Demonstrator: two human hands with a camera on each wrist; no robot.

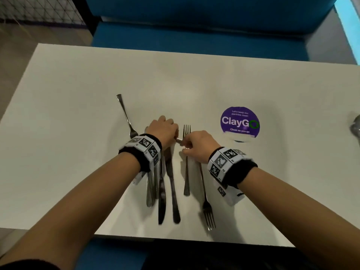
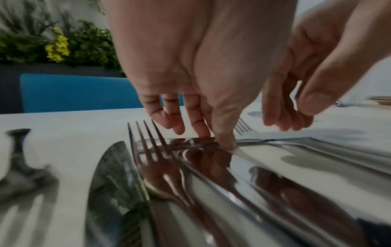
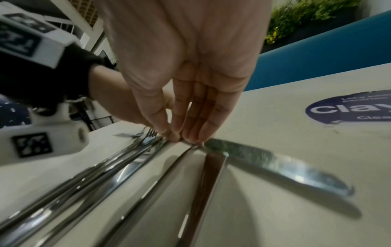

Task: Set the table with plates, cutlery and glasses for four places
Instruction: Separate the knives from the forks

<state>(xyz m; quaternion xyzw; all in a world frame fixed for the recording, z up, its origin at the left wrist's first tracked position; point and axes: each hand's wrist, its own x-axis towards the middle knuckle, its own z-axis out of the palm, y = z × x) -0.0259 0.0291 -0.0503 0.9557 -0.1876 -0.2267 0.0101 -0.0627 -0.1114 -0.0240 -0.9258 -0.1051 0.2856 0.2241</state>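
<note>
Cutlery [image 1: 165, 184] lies bunched mid-worktop [image 1: 78, 94] under our hands: left hand [image 1: 163, 131] fingers curl down onto the pile, right hand [image 1: 196, 145] pinches a knife [image 3: 275, 165] at its handle end. We judge that dragging one piece free could snag the overlapping forks and knives, scattering them toward the near edge.

Your head view is evenly but dimly lit from above, with soft shadows beside the steel cutlery pile [image 1: 165, 184] on the white rectangular tabletop [image 1: 78, 106], whose edges bow. Both wrist views are motion-blurred; a shiny steel knife blade [image 3: 275, 165] shows glare streaks, and the leafy green plants [image 2: 42, 43] are soft.
</note>
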